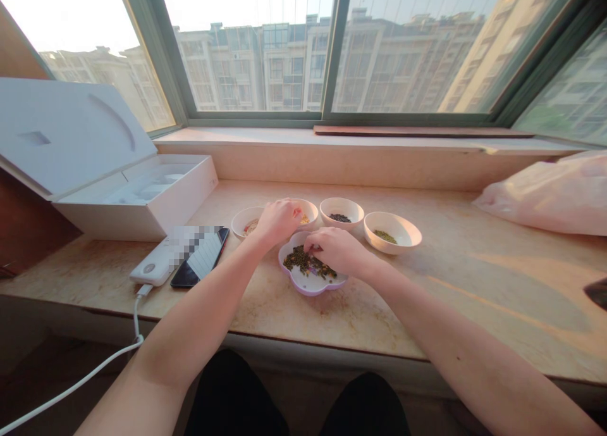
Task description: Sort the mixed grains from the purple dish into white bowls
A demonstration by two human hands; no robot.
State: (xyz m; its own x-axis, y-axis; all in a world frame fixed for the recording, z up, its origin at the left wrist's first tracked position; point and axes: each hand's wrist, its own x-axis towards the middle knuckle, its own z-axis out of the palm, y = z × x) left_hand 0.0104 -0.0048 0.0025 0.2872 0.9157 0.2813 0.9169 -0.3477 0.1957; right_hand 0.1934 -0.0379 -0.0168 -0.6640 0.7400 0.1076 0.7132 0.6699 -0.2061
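Observation:
A purple-rimmed, flower-shaped dish (310,289) holds a mix of small green and darker beans or seeds (298,262), spread over its white bottom. My right hand (337,249) reaches into this dish from the right, fingers bent and pinched at the beans; what lies between the fingertips is too small to make out. Over the white bowl with yellowish grains (312,209) is my left hand (281,218), its fingers curled together and their contents hidden. Beside it stands a bowl (238,226) with light and reddish pieces, partly covered by my left wrist.
To the right are a bowl of black beans (342,206) and a bowl of small green beans (405,240). At left lie a phone (195,266), a white power bank (154,263) with a cable, and an open white box (180,195). A plastic bag (550,195) rests far right.

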